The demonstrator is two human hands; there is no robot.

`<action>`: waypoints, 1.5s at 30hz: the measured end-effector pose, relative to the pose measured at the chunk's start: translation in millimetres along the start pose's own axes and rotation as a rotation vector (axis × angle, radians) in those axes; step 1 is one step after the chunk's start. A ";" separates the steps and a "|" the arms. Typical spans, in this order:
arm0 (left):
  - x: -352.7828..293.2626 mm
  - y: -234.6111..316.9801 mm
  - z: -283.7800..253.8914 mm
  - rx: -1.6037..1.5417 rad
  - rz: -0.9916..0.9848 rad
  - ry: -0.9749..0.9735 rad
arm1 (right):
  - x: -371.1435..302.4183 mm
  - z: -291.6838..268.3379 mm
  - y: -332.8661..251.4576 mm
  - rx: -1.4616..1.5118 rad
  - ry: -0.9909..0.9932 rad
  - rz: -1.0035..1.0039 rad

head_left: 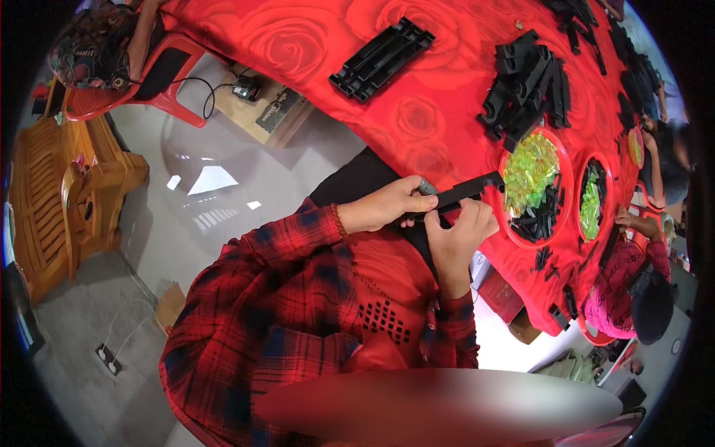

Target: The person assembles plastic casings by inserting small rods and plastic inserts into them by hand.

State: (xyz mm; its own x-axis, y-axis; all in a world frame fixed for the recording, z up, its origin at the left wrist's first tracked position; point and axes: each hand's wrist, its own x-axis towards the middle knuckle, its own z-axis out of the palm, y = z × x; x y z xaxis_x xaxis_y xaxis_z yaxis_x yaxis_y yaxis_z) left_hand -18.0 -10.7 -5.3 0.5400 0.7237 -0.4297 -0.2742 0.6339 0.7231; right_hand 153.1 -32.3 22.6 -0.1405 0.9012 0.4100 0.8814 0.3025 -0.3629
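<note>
A long black plastic part (471,189) with a hooked far end is held over the edge of the red table, in front of my body. My left hand (387,204) is closed round its near end, with a ring on one finger and something grey at a fingertip. From below, my right hand (459,237) presses its thumb and fingers against the same part. Just right of it stands a red bowl (567,175) of yellow-green translucent pieces (530,167) and small black pieces (538,223). Whatever lies between my fingertips is too small to make out.
Stacked black parts (382,58) lie on the rose-patterned tablecloth (290,37), and a heaped pile (527,89) lies beyond the bowl. A second bowl (611,186) stands farther right. Other people sit around the table, one in a pink top (618,279). A wooden bench (56,194) is at left.
</note>
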 end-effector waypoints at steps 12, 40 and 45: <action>-17.8 29.5 10.6 0.664 0.272 0.072 | 16.6 0.2 -3.3 0.008 0.023 -0.043; -18.6 153.6 -69.7 0.662 0.525 0.574 | 14.0 30.7 30.9 0.511 -0.060 0.051; -5.7 175.3 -119.2 1.002 0.497 0.760 | 11.9 33.6 34.6 0.512 -0.043 0.039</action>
State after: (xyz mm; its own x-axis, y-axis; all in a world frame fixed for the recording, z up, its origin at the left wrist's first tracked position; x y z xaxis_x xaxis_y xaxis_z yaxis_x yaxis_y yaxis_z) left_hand -164.0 128.8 59.4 -0.1057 0.9937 0.0359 0.5597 0.0296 0.8282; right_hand 166.8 -0.7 -13.3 -0.1401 0.9235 0.3570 0.5538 0.3720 -0.7450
